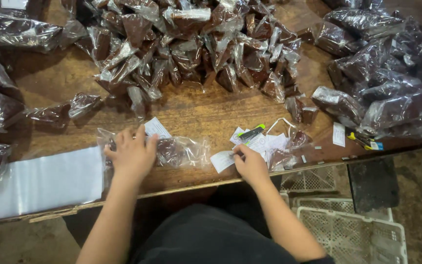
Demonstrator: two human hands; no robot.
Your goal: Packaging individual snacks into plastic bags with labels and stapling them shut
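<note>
The left hand (pixel 132 155) is pressing flat, fingers spread, on a clear plastic packet (pixel 179 151) of dark brown filling that is lying near the front edge of the wooden table (pixel 196 110); a small white paper label (pixel 156 128) is poking out just past its fingertips, touching or tucked at the packet's mouth, though which I cannot tell. The right hand (pixel 251 165) is reaching into a loose heap of paper labels (pixel 262 144) just beyond it, thumb and forefinger pinched narrow on the edge of one white slip (pixel 222 160) that is jutting toward the left hand; a small green and black tool (pixel 251 132), perhaps a stapler, is lying on the heap just beyond the pinch.

Judging from this, the work is going best if the left hand is holding the packet still while the right is peeling off one slip only; the slips are thin and overlapping, so two could be coming up together; a light sliding pinch would be separating them.

A stack of flat empty bags (pixel 40 181) is lying outboard of the left hand; a big mound of filled packets (pixel 191 44) is sitting well beyond both hands, with larger dark bags (pixel 382 83) far out past the right; a white plastic crate (pixel 352 230) is standing below the table edge.
</note>
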